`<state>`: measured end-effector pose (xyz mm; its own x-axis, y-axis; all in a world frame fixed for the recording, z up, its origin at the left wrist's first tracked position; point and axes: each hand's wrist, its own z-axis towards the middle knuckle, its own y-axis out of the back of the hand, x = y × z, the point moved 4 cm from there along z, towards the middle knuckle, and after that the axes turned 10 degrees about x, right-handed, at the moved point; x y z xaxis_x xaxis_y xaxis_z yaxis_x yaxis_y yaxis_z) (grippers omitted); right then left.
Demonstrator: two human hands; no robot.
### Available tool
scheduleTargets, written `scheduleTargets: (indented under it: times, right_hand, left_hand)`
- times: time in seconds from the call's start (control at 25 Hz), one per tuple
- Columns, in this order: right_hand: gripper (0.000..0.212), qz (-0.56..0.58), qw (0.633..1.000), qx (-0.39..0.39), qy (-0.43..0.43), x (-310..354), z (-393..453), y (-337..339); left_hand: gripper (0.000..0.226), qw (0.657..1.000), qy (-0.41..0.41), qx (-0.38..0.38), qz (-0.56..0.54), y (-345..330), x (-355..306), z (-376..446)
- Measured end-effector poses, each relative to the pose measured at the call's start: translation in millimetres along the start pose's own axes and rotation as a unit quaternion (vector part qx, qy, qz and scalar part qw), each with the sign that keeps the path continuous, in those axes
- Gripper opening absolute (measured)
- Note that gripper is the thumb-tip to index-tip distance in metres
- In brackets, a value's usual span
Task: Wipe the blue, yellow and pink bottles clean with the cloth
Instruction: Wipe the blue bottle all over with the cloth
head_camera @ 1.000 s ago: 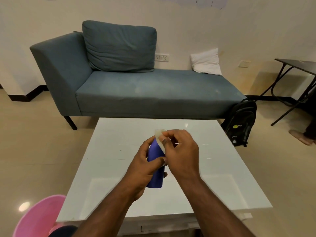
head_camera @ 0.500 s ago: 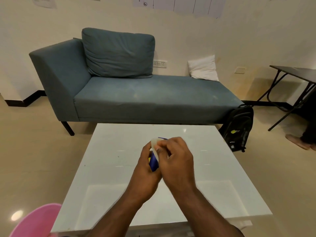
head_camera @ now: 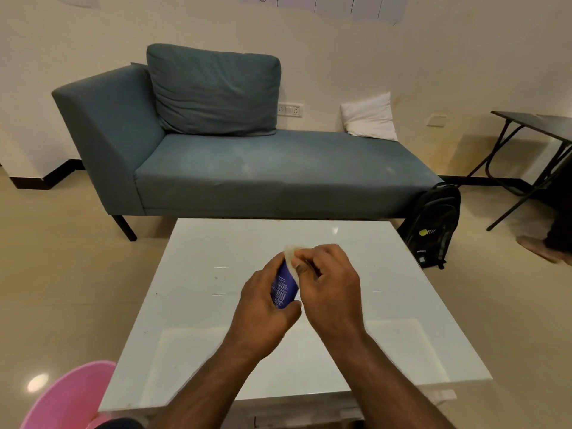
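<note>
Above the white table (head_camera: 216, 305), the left hand (head_camera: 263, 308) grips the blue bottle (head_camera: 283, 287), fingers and thumb curled round its body so that only a strip of its printed side shows. The right hand (head_camera: 329, 283) pinches the pale cloth (head_camera: 291, 255) against the bottle's upper end. A pink tub (head_camera: 68, 397) sits on the floor at lower left, beside the table.

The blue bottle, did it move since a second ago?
Yes. The blue bottle has slid deeper into the left hand; its lower end, which hung out over the white table, is now hidden. The right hand holds the cloth at its top.
</note>
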<state>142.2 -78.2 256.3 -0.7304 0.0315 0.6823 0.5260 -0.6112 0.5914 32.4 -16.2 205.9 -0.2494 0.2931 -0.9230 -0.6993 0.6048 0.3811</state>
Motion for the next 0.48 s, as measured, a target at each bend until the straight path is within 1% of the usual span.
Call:
scheduleTargets:
  times: [0.08, 0.12, 0.16, 0.24, 0.32, 0.4, 0.48]
  right_hand:
    - [0.026, -0.009, 1.000, -0.014, -0.016, -3.5, 2.6, 4.3]
    - [0.027, -0.009, 1.000, -0.013, -0.023, -3.8, 1.5, 2.4]
    - [0.027, -0.010, 1.000, -0.011, -0.022, -2.9, -0.9, -1.2]
    - [0.030, -0.027, 1.000, 0.006, 0.012, 1.9, -7.3, -7.2]
    - [0.034, -0.062, 0.996, 0.019, 0.060, 4.1, -6.4, -6.4]
    - [0.031, -0.049, 0.998, 0.001, 0.045, 1.3, 2.0, 2.4]
    - [0.030, -0.030, 0.999, -0.020, 0.026, 2.0, 2.7, 5.6]
  left_hand:
    - [0.074, 1.000, 0.013, 0.024, 0.006, -3.1, 0.4, -0.4]
    - [0.074, 0.999, 0.023, 0.027, 0.000, -3.9, 1.3, -0.3]
    - [0.071, 0.999, 0.035, 0.023, -0.010, -3.9, 2.8, 0.3]
    - [0.064, 0.998, 0.055, 0.005, -0.014, -3.9, 5.1, 1.6]
    - [0.062, 0.999, 0.048, -0.010, 0.001, -4.2, 3.1, 1.6]
    - [0.067, 0.999, 0.025, -0.015, 0.022, -4.8, -1.0, 1.0]
    - [0.070, 0.999, 0.026, -0.009, 0.030, -4.2, -4.5, 0.1]
